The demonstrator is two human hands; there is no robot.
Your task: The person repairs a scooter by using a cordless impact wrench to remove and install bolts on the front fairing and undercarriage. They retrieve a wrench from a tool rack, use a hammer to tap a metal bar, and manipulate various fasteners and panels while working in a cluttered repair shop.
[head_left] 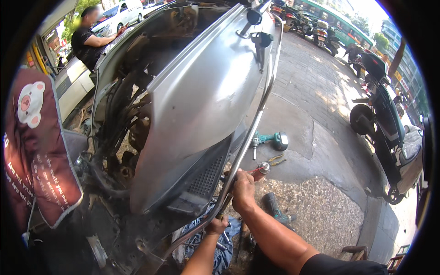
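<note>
A bent metal tube runs along the side of a silver body panel on a partly stripped vehicle. My right hand is closed against the tube beside the panel's lower edge, its fingertips partly hidden. Lower down, my left hand is closed just under the tube's bend. A bit of yellow shows above that fist, but what it holds is mostly covered. Beneath the left hand, a silver socket tool lies by a crumpled blue cloth. Beyond my right hand stands a spray can with a red straw.
On the ground are a teal impact driver, yellow-handled pliers and another power tool. A maroon padded cover hangs at left. A person is at the vehicle's far side. A parked scooter stands right.
</note>
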